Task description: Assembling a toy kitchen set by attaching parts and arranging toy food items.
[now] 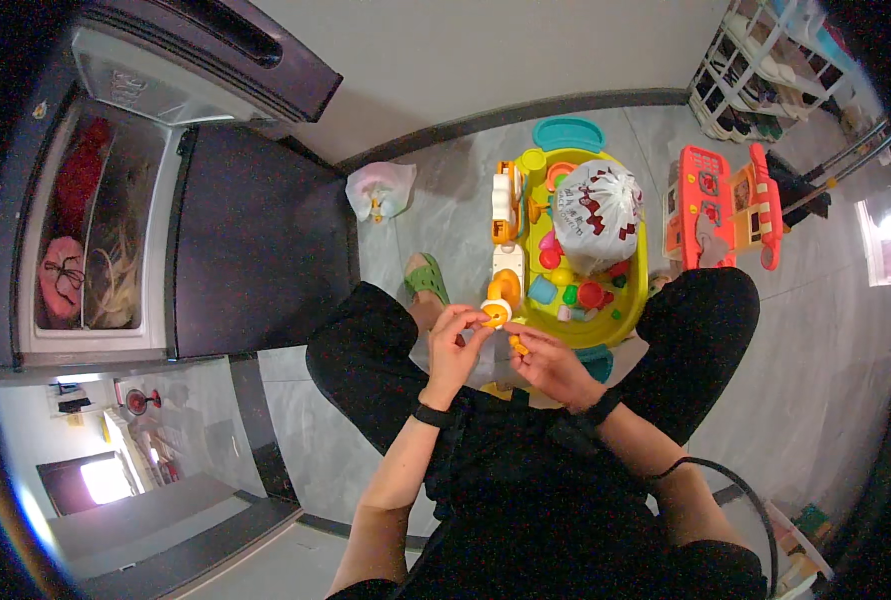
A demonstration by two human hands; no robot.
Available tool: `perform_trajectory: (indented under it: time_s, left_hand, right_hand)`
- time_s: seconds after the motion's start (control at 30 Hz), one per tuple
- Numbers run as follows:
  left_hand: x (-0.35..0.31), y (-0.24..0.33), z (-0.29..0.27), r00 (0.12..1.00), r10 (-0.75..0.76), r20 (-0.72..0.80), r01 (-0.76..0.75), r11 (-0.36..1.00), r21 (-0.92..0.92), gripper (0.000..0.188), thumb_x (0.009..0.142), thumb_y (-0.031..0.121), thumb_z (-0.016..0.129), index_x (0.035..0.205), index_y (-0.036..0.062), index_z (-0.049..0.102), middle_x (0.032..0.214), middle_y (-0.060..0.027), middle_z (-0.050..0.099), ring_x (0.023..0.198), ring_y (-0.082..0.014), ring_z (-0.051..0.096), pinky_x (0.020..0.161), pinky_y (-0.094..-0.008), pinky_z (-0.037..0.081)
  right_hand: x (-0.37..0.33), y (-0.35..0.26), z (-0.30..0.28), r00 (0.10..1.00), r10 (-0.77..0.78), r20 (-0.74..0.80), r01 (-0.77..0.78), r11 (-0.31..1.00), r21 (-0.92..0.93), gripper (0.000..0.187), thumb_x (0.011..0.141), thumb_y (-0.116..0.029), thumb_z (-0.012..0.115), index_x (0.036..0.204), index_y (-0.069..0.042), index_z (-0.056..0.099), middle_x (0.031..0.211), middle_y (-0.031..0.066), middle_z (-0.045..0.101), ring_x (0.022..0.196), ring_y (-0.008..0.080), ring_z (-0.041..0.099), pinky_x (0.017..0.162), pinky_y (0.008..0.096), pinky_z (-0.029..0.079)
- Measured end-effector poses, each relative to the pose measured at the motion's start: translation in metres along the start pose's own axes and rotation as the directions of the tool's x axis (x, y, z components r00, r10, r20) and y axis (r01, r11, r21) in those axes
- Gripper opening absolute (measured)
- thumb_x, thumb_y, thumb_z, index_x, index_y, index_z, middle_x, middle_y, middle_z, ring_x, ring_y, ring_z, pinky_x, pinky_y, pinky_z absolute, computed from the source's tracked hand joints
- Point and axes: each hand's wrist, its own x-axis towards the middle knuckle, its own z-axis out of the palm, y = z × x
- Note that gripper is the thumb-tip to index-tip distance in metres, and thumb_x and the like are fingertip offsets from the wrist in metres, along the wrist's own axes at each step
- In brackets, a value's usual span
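My left hand (453, 352) pinches the rim of a round yellow-and-white toy part (497, 314) in front of my body. A small yellow toy piece (518, 345) is gripped between the fingertips of my right hand (556, 370), close beside that round part. Just beyond them is a curved orange toy piece (507, 285); I cannot tell whether it is joined to the round part. A white-and-orange toy body (507, 203) lies farther off, along the left side of a yellow-green toy tub (638, 300).
Inside the tub are a tied white plastic bag (598, 215) and several small colourful toys. At right stand a red toy stand (706, 205) and a white shoe rack (756, 75). Left are a small plastic bag (381, 188) and a dark fridge (266, 240) with an open compartment. A green slipper (428, 276) covers my foot.
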Motion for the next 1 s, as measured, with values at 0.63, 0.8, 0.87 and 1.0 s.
perform_trajectory:
  time_s: [0.63,0.8,0.87,1.0]
  left_hand:
    - [-0.001,0.001,0.005,0.999,0.041,-0.012,-0.041,0.999,0.003,0.019,0.070,-0.001,0.068,0.087,0.0071,0.064,0.086,-0.0006,0.056,0.066,-0.0063,0.053,0.045,-0.0188,0.032]
    - [-0.003,0.004,0.003,0.999,-0.051,0.004,0.051,0.999,-0.010,0.018,0.067,0.000,0.069,0.084,0.0032,0.063,0.087,-0.0082,0.057,0.076,-0.0188,0.057,0.069,-0.0275,0.046]
    - [-0.002,0.006,0.003,0.999,-0.051,0.005,0.051,0.999,-0.007,0.018,0.067,0.000,0.069,0.084,0.0032,0.063,0.087,-0.0082,0.057,0.076,-0.0189,0.058,0.069,-0.0276,0.046]
    - [-0.002,0.005,0.003,0.998,-0.061,0.016,0.061,0.998,0.002,0.017,0.068,0.001,0.069,0.084,0.0033,0.063,0.087,-0.0078,0.057,0.076,-0.0188,0.057,0.069,-0.0275,0.046]
  right_hand:
    - [0.014,0.013,-0.031,0.979,-0.205,-0.014,0.181,0.894,-0.410,0.028,0.080,-0.001,0.061,0.107,0.005,0.052,0.116,0.0117,0.053,0.103,0.0202,0.054,0.084,0.0299,0.048]
    - [0.006,0.007,-0.012,0.981,-0.194,-0.010,0.181,0.932,-0.314,0.026,0.086,-0.007,0.057,0.109,0.004,0.053,0.113,0.0078,0.055,0.103,0.0163,0.052,0.087,0.0287,0.046]
    - [0.005,0.004,-0.009,0.988,-0.148,-0.038,0.141,0.978,-0.155,0.026,0.087,-0.009,0.056,0.110,0.002,0.054,0.111,0.0070,0.055,0.101,0.0158,0.052,0.087,0.0289,0.045]
    - [0.005,0.003,-0.006,0.993,-0.073,-0.087,0.075,0.997,0.017,0.026,0.088,-0.014,0.055,0.111,-0.003,0.056,0.107,0.0062,0.056,0.098,0.0151,0.051,0.085,0.0288,0.043]
